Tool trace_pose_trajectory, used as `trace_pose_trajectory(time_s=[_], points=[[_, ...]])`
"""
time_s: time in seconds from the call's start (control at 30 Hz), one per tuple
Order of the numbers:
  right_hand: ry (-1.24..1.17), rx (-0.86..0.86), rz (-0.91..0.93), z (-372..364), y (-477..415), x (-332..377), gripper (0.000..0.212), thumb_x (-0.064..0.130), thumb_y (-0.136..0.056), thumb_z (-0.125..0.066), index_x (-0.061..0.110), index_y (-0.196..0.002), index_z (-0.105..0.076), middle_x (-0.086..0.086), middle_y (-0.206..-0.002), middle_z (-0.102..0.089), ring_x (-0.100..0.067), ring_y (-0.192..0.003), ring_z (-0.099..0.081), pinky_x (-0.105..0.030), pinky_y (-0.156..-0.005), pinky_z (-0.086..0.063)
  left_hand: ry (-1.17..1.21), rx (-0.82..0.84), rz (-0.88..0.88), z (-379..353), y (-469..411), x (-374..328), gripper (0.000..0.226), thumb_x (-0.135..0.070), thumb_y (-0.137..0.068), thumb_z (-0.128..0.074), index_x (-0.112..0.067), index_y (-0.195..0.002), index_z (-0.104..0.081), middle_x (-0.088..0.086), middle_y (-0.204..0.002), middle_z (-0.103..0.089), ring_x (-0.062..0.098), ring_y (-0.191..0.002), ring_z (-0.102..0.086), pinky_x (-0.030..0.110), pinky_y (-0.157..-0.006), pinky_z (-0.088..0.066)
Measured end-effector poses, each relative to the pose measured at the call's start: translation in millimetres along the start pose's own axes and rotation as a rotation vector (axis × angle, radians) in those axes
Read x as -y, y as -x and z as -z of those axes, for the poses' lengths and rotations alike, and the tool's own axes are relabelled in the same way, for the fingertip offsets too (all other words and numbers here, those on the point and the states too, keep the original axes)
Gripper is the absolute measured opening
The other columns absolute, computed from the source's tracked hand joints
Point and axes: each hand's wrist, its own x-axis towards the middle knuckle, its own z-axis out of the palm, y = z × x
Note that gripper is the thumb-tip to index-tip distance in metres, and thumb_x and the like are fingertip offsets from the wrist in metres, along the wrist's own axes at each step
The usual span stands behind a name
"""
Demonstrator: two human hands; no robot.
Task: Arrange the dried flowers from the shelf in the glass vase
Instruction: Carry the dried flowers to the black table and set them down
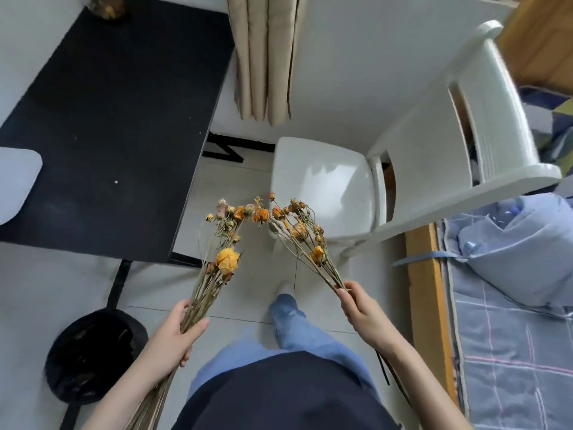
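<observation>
- The left hand (173,333) curls round the stems of the larger bunch of dried flowers (228,259), holding the heads upright.
- The right hand (361,311) pinches a smaller bunch (299,231) held apart, probably for sorting.
- No vase shows plainly; the black bench (108,135) stands to the left.

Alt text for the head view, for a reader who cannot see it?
Two bunches of dried orange flowers are held up: the thicker bunch in the left hand, the thinner bunch in the right hand. A black table and a white chair stand nearby.
</observation>
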Motion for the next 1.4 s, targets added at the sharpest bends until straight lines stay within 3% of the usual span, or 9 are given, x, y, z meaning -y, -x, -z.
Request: trace_pose_trajectory(time_s=[0.23,0.4,0.53,0.73,0.83,0.97,1.1,1.23,1.4], points=[[0.046,0.091,0.106,70.3,-89.3,45.8,0.013,0.036,-0.097,-0.04,0.03,-0.097,-0.051,0.008,-0.064,-0.047,-0.005,-0.055,-0.04,-0.028,-0.057,-0.037,0.099,-0.106,0.016,1.0,-34.6,-76.9,0.039,-0.028,-0.088,-0.059,-0.027,-0.123,-0.042,-0.005,-0.079,-0.054,0.008,-0.041,-0.044,0.022,-0.04,-0.04],[0.075,0.163,0.18,85.6,-139.6,84.5,0.018,0.038,-0.097,-0.039,0.029,-0.105,-0.052,0.009,-0.062,-0.046,-0.003,-0.054,-0.041,-0.026,-0.056,-0.036,0.173,-0.193,0.003,18.6,-54.4,-111.2,0.037,-0.028,-0.088,-0.058,-0.028,-0.121,-0.042,0.001,-0.091,-0.059,0.009,-0.043,-0.044,0.023,-0.04,-0.04],[0.04,0.196,0.254,87.6,-173.3,118.7,0.029,0.05,-0.09,-0.035,0.029,-0.105,-0.05,0.016,-0.055,-0.044,-0.004,-0.051,-0.035,-0.024,-0.052,-0.032,0.246,-0.259,-0.036,41.8,-72.3,-126.5,0.031,-0.025,-0.088,-0.059,-0.027,-0.116,-0.046,-0.001,-0.069,-0.056,0.009,-0.041,-0.043,0.023,-0.038,-0.039],[0.03,0.178,0.311,66.7,-232.2,173.5,0.02,0.046,-0.092,-0.035,0.033,-0.098,-0.048,0.018,-0.056,-0.042,-0.003,-0.052,-0.033,-0.015,-0.049,-0.031,0.269,-0.326,-0.05,100.9,-111.9,-135.5,0.024,-0.026,-0.089,-0.058,-0.032,-0.109,-0.045,-0.001,-0.046,-0.052,0.009,-0.038,-0.043,0.026,-0.039,-0.041],[0.039,0.191,0.323,47.1,-262.2,203.6,0.014,0.033,-0.099,-0.036,0.038,-0.092,-0.048,0.019,-0.056,-0.042,-0.003,-0.051,-0.033,-0.014,-0.049,-0.031,0.231,-0.349,-0.043,137.7,-128.6,-137.1,0.024,-0.03,-0.089,-0.057,-0.03,-0.11,-0.044,0.0,-0.047,-0.053,0.01,-0.04,-0.045,0.027,-0.044,-0.046],[0.093,0.197,0.375,26.1,-295.8,249.1,0.015,0.033,-0.099,-0.037,0.035,-0.088,-0.047,0.014,-0.055,-0.042,-0.007,-0.05,-0.034,-0.028,-0.051,-0.032,0.21,-0.408,-0.042,181.2,-145.5,-142.1,0.026,-0.032,-0.089,-0.056,-0.029,-0.112,-0.045,-0.003,-0.048,-0.054,0.008,-0.039,-0.046,0.025,-0.046,-0.046],[0.141,0.179,0.428,13.2,-325.4,296.0,0.014,0.032,-0.099,-0.037,0.033,-0.089,-0.046,0.009,-0.058,-0.041,-0.011,-0.053,-0.037,-0.033,-0.053,-0.032,0.228,-0.481,-0.042,216.7,-164.6,-150.1,0.032,-0.035,-0.088,-0.056,-0.025,-0.117,-0.044,-0.003,-0.049,-0.053,0.01,-0.04,-0.048,0.025,-0.047,-0.045],[0.162,0.193,0.472,4.1,-357.0,343.7,0.013,0.032,-0.099,-0.038,0.032,-0.092,-0.049,0.008,-0.061,-0.04,-0.006,-0.049,-0.036,-0.025,-0.048,-0.034,0.29,-0.554,-0.056,241.9,-189.5,-163.3,0.032,-0.034,-0.09,-0.055,-0.023,-0.117,-0.042,-0.005,-0.045,-0.053,0.008,-0.039,-0.048,0.021,-0.045,-0.045],[0.245,0.252,0.539,-12.3,-411.1,399.6,0.02,0.033,-0.098,-0.036,0.02,-0.102,-0.05,0.001,-0.066,-0.046,-0.007,-0.052,-0.041,-0.026,-0.05,-0.035,0.359,-0.615,-0.036,253.7,-225.8,-188.4,0.033,-0.033,-0.092,-0.051,-0.02,-0.12,-0.04,-0.005,-0.053,-0.052,0.004,-0.038,-0.046,0.017,-0.044,-0.044]])
